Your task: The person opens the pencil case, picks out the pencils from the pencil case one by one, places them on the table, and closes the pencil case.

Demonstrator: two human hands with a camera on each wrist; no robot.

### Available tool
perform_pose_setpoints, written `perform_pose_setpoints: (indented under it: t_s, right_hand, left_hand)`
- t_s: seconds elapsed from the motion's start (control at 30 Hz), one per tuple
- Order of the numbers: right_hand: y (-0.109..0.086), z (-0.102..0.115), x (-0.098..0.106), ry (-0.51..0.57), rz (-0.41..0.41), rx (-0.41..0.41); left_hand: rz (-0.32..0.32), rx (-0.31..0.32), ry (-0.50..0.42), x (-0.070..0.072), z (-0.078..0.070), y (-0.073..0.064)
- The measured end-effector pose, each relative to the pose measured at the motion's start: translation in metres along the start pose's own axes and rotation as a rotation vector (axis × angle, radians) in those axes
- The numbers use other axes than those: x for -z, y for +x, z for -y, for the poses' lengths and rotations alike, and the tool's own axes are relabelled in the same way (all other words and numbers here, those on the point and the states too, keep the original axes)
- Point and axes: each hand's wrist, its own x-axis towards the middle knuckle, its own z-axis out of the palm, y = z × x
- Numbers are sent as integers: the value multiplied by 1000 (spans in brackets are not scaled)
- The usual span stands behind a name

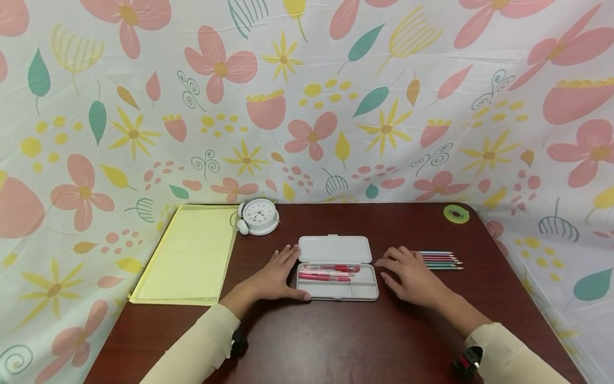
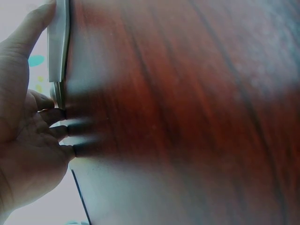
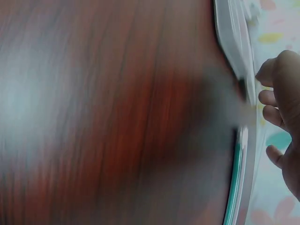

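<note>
A white pencil case (image 1: pixel 364 291) lies with its lid (image 1: pixel 334 249) folded back, several red and pink pens (image 1: pixel 325 277) in its long compartment. My left hand (image 1: pixel 272 278) rests at the case's left side, fingers spread and thumb at the near left corner. In the left wrist view the thumb (image 2: pixel 33 23) lies along the case's edge (image 2: pixel 57 42). My right hand (image 1: pixel 411 277) is between the case and several coloured pencils (image 1: pixel 443 261), fingers loosely bent, nothing seen in them. The hand hides the pencils' left ends. Teal shows on one pencil (image 3: pixel 233 187) in the right wrist view.
Left of the case lies a yellow zip folder (image 1: pixel 187 256), with a white alarm clock (image 1: pixel 260 216) at its far right corner. A green roll of tape (image 1: pixel 456 214) lies at the table's far right corner. Flowered cloth (image 1: pixel 307 106) hangs behind the dark wooden table (image 1: pixel 316 341).
</note>
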Motion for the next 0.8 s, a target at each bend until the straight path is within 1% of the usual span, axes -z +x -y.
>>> perform_pose_setpoints:
  t_s: [0.1, 0.2, 0.27, 0.33, 0.47, 0.8]
  right_hand:
    - [6, 15, -5, 26, 39, 29]
    - [10, 27, -11, 40, 55, 71]
    - [11, 32, -15, 28, 59, 87]
    - [12, 35, -19, 10, 60, 90]
    - [16, 40, -24, -26, 54, 69]
    - [21, 49, -25, -19, 56, 73]
  left_hand:
    - [-4, -7, -8, 0, 1, 0]
    - [-5, -8, -7, 0, 1, 0]
    - [-2, -5, -3, -1, 1, 0]
    - [3, 0, 0, 0, 0, 0]
    - [7, 12, 4, 0, -1, 0]
    - [3, 8, 16, 1, -1, -1]
